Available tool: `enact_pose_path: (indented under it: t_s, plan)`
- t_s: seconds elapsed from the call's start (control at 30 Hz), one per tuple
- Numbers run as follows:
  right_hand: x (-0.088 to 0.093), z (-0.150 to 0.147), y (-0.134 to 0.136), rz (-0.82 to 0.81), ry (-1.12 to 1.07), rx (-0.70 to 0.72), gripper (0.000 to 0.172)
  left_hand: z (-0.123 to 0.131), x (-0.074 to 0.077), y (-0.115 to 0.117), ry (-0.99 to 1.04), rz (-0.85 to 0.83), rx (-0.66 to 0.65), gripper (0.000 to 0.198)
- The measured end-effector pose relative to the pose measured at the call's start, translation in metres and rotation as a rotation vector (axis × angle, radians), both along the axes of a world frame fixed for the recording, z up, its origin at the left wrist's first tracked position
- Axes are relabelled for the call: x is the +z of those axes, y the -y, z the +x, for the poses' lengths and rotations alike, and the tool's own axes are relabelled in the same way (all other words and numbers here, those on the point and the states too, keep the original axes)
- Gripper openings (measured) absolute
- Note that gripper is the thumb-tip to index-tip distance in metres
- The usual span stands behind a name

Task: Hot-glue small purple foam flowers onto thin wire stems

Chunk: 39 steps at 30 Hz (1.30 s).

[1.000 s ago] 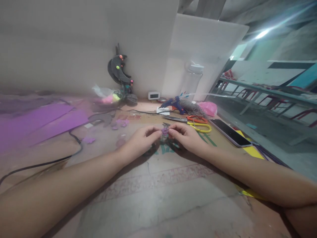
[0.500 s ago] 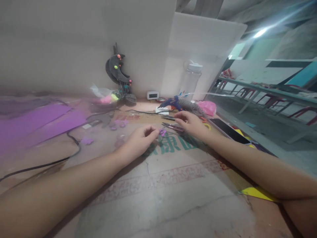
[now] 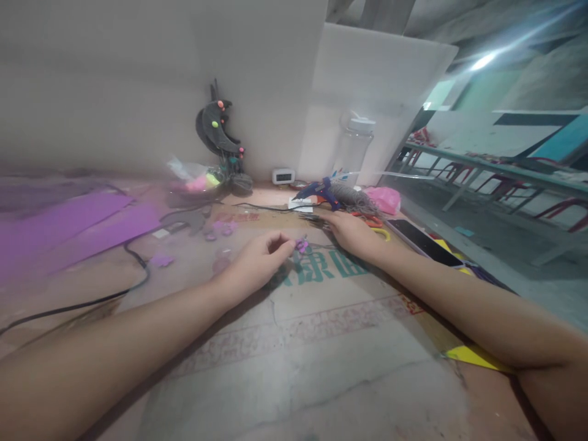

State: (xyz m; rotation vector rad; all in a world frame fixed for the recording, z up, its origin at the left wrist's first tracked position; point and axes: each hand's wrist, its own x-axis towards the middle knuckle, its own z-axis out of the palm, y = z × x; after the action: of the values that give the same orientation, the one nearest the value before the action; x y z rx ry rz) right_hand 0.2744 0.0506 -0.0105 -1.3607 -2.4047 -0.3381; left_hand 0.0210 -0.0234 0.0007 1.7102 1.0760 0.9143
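Note:
My left hand [image 3: 264,260] is closed in a pinch on a small purple flower [image 3: 302,245], which shows beyond the thumb and fingertip just above the table. A small greenish bit sticks up from the flower. My right hand [image 3: 351,233] lies low over the tools to the right, fingers bent down around dark thread snips [image 3: 316,220]. Only the tips of the metal show past the fingers, and the grip itself is partly hidden. A blue glue gun [image 3: 316,191] rests just behind this hand. Scissors with yellow and orange handles [image 3: 382,233] lie beside its wrist.
Purple sheets [image 3: 92,223] and cut purple flowers [image 3: 225,228] lie to the left, near a black cord [image 3: 142,260]. Along the wall stand a dark crescent-shaped piece [image 3: 215,128], a small digital clock [image 3: 283,177] and a clear bottle [image 3: 356,147]. A phone [image 3: 425,243] lies right.
My right hand has come down and a little left, and the snips that lay in front of it have shifted back under its fingers. My left hand stays still with the flower.

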Motion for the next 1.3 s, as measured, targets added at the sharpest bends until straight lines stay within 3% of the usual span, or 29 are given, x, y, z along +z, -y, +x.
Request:
enact_pose_path:
  t_s: [0.2, 0.33, 0.5, 0.6, 0.9, 1.3]
  plan:
    - [0.023, 0.018, -0.015, 0.109, -0.424, -0.081, 0.035, -0.001, -0.001, 0.000, -0.014, 0.006, 0.008, 0.024]
    - [0.038, 0.006, 0.002, 0.063, -0.571, 0.034, 0.036, -0.001, 0.000, 0.000, -0.007, 0.017, 0.000, 0.023]
    - [0.028, -0.029, 0.054, 0.100, -0.439, 0.244, 0.035, 0.000, 0.001, -0.001, 0.032, -0.005, 0.014, 0.024]
    - [0.021, -0.037, 0.069, 0.059, -0.341, 0.362, 0.036, 0.000, 0.000, -0.003, 0.042, 0.026, 0.024, 0.026]
    - [0.016, -0.029, 0.057, 0.290, -0.065, 0.412, 0.032, -0.001, -0.002, -0.004, -0.018, 0.115, 0.054, 0.027]
    - [0.014, -0.031, 0.056, 0.352, 0.023, 0.384, 0.030, -0.002, 0.000, 0.000, -0.089, 0.176, 0.053, 0.026]
